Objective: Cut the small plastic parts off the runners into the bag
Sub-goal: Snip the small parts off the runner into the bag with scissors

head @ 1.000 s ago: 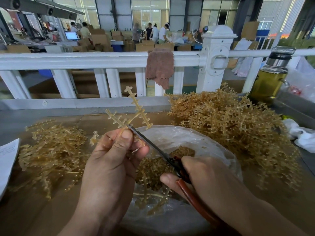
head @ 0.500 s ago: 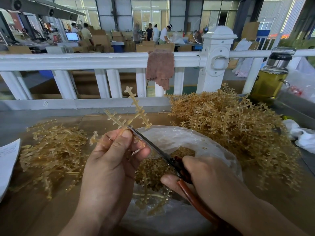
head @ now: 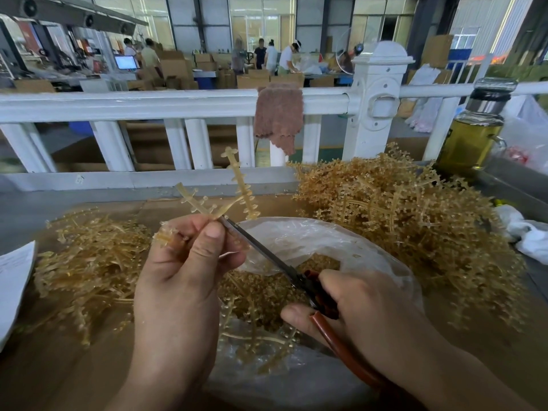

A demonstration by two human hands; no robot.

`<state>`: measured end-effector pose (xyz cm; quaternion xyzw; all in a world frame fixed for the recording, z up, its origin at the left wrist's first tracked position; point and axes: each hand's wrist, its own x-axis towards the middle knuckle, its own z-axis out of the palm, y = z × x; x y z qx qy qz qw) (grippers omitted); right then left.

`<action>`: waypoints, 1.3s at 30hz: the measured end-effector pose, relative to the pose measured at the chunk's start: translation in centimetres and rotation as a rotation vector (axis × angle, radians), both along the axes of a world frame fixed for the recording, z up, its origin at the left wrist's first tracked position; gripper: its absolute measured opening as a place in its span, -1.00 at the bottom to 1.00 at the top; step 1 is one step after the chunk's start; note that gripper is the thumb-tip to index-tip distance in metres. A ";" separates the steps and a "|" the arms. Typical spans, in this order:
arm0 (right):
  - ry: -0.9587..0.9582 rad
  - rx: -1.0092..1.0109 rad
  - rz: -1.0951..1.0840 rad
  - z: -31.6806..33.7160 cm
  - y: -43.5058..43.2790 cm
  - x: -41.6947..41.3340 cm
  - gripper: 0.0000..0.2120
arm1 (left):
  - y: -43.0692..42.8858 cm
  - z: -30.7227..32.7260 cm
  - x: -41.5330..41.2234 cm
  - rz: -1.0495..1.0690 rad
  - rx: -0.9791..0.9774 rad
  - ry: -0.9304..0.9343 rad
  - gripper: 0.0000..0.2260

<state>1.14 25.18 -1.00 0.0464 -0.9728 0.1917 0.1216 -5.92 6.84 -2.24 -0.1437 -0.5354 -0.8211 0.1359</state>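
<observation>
My left hand (head: 184, 271) pinches an amber plastic runner (head: 237, 185) whose branches, lined with small parts, stick up above my thumb. My right hand (head: 361, 315) grips red-handled scissors (head: 299, 277). The blades point up and left, and their tip touches the runner right by my left thumb. Below both hands lies an open clear plastic bag (head: 370, 262) holding a heap of cut amber parts (head: 267, 292) and some runner pieces.
A big tangle of runners with parts (head: 400, 218) is heaped at the right, and a flatter pile of stripped runners (head: 89, 262) at the left. A white railing (head: 148, 103) with a brown cloth (head: 278, 114) stands behind. A bottle of yellow liquid (head: 471, 134) sits far right. White paper (head: 12, 280) lies at the left edge.
The runner has tilted slightly in my left hand, its left branch now lower and flatter. The scissors stay at the same spot against the runner.
</observation>
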 end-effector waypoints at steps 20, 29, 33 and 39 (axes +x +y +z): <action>-0.011 -0.005 0.024 -0.2 -0.4 0.1 -0.39 | -0.1 -0.1 0.1 0.029 0.016 -0.001 -0.92; -0.028 -0.029 0.022 -0.7 -0.4 -0.1 -0.31 | -0.1 0.0 0.0 0.028 -0.001 -0.024 -0.93; -0.040 -0.064 0.034 -0.6 0.0 -0.2 -0.36 | -0.5 0.0 -0.2 -0.004 0.012 -0.033 -0.96; -0.040 -0.158 0.050 -0.3 -0.1 0.0 -0.45 | -0.4 0.3 -0.1 -0.125 0.114 -0.076 -0.88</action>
